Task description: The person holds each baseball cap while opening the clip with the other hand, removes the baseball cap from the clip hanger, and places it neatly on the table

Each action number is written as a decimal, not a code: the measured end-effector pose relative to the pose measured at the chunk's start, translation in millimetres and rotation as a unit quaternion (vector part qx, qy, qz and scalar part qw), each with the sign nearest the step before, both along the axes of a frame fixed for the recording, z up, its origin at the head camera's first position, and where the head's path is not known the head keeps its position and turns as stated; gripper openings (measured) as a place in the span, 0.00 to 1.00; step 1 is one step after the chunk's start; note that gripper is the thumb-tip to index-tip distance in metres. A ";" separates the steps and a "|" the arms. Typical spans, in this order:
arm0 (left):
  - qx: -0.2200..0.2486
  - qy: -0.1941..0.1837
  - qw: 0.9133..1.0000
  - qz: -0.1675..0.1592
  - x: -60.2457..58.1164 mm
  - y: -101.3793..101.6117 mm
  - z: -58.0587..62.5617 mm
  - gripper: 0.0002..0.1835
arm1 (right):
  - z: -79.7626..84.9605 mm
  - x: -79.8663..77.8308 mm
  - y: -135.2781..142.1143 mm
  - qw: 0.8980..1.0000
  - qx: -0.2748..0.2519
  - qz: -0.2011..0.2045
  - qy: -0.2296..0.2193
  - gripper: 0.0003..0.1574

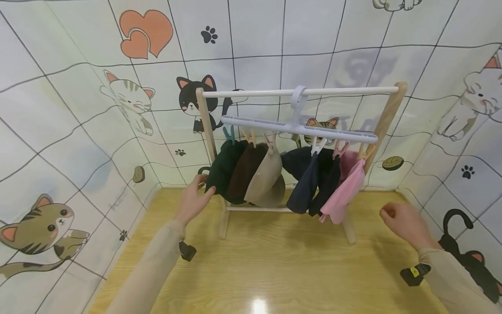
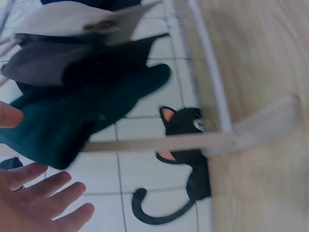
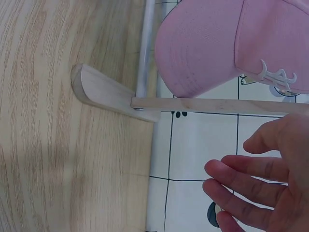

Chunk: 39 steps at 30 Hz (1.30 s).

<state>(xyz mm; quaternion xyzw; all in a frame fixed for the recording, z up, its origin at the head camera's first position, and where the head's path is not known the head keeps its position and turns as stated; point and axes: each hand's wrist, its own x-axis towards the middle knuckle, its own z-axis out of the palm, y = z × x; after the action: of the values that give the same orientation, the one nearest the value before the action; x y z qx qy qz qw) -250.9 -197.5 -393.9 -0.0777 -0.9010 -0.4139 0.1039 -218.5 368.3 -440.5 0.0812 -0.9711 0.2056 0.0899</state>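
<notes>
Several caps hang by clothespins from a pale lavender hanger [image 1: 292, 127], which hooks over the top bar of a small wooden rack [image 1: 386, 111] and tilts down to the right. At the left end is a dark green cap [image 1: 223, 168], beside a brown cap [image 1: 245, 179] and a beige cap [image 1: 264, 183]. To the right hang a navy cap [image 1: 306, 189], a black cap [image 1: 328, 185] and a pink cap [image 1: 345, 187]. My left hand [image 1: 195, 198] is at the green cap's outer edge, fingers spread and extended. Right of the rack, my right hand [image 1: 405, 221] is apart from the pink cap, fingers loosely bent, holding nothing.
The rack stands on a wood-grain table [image 1: 251, 270] close to the back wall [image 1: 259, 35]. Cat-patterned, white gridded sheets cover the back and both sides. A white lower bar [image 1: 259, 209] joins the rack's wooden feet [image 3: 104, 92].
</notes>
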 end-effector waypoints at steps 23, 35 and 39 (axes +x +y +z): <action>0.025 0.058 0.998 -0.015 -24.1 36.2 40.2 0.23 | 14.6 -2.7 -11.7 0.999 0.001 0.031 0.033 0.15; -0.016 0.086 0.995 -0.041 -21.3 43.2 37.0 0.16 | 82.1 7.5 -52.5 0.987 -0.001 0.065 0.148 0.09; -0.011 0.083 0.995 -0.050 -19.6 47.0 29.8 0.17 | 100.6 13.8 -77.0 0.981 -0.013 0.089 0.173 0.10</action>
<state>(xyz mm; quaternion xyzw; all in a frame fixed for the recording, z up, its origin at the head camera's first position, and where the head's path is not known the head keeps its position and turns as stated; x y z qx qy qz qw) -270.6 -150.5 -364.0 -0.1585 -0.8887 -0.4006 0.1568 -204.7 291.3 -339.9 0.2003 -0.9270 0.2082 0.2392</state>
